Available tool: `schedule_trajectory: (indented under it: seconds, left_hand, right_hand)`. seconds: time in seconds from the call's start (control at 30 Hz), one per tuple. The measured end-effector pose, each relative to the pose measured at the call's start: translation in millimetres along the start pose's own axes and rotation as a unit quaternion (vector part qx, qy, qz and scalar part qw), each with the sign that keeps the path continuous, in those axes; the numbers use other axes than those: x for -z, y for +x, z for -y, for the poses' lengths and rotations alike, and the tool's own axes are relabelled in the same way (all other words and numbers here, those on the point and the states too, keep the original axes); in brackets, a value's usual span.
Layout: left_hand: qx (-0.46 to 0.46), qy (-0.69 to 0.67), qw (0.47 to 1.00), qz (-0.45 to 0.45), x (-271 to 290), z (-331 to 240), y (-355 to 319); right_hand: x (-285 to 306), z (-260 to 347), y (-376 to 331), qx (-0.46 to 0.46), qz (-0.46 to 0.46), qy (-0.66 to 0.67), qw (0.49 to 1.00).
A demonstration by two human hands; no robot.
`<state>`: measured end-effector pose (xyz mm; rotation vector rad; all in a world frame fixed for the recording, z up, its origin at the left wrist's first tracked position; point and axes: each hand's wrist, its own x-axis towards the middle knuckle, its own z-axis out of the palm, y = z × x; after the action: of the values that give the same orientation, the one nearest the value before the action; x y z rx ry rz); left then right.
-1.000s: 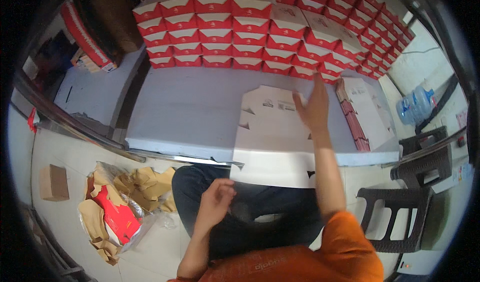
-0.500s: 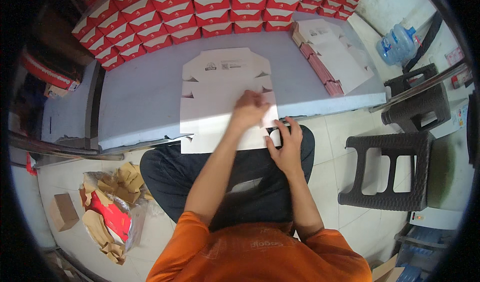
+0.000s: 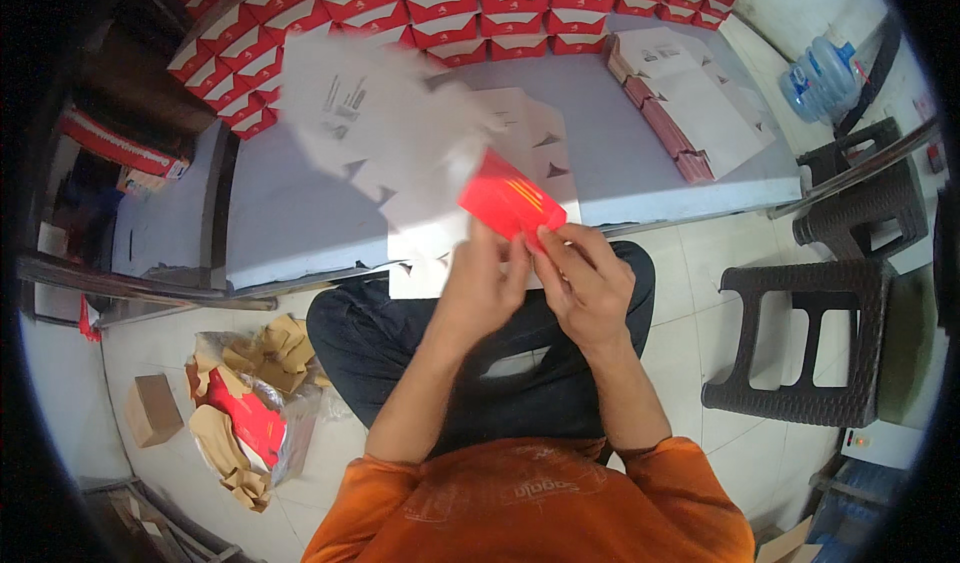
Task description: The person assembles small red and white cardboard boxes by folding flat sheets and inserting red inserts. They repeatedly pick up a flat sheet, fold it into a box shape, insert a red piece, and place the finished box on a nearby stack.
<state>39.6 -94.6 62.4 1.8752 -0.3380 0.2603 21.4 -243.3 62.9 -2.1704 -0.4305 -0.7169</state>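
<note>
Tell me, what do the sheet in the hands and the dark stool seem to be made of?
Sheet: seems thin card, red printed face, matte white back; die-cut flaps show, though it is blurred. Stool: seems moulded plastic, dark brown, with a woven-look texture.

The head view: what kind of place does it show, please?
Probably a small packing workshop. Folded red-and-white boxes are stacked in rows behind the grey table, flat blanks are piled there, and both hands hold a box blank.

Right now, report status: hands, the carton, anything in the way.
Left hand and right hand both grip flat carton blank, lifted and blurred. Red flap up. Table beneath, nothing blocking.
</note>
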Motion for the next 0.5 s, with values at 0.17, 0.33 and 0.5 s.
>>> schedule_trajectory:
  seconds: [0.17, 0.33, 0.5]
  left_hand:
    - [-0.051, 0.027, 0.993, 0.102, 22.3, -17.9, -3.1]
    - [-0.088, 0.017, 0.988, 0.128, 44.9, -52.4, -17.1]
    - [0.076, 0.02, 0.991, 0.113, 91.1, -42.7, -26.9]
  right_hand:
    - [10.5, 13.3, 19.5, -0.198, 0.092, 0.316, 0.923]
    - [-4.5, -0.4, -0.2, -0.098, -0.002, 0.295, 0.95]
    - [14.4, 16.6, 38.4, -0.092, 0.156, 0.27, 0.946]
